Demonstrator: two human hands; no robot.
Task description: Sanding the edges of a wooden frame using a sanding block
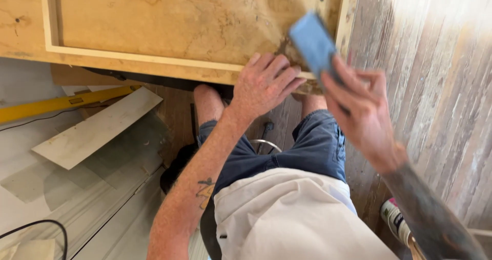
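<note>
Two hands: left hand [264, 83] flat on wooden panel [195, 22], right hand [359, 109] fingers grasping blue block [312, 42] (blurred).

A yellow spirit level [61, 104] lies left; pale board [97, 127] beside it; black cable [36, 226].

Blue block [313, 44]: flat, rectangular, blurred, tilted, upper right of centre in the frame, gripped at its lower end.
Stone slab [195, 19]: tan, mottled and veined, set in a pale wooden frame [138, 59], filling the top of the frame.
</note>
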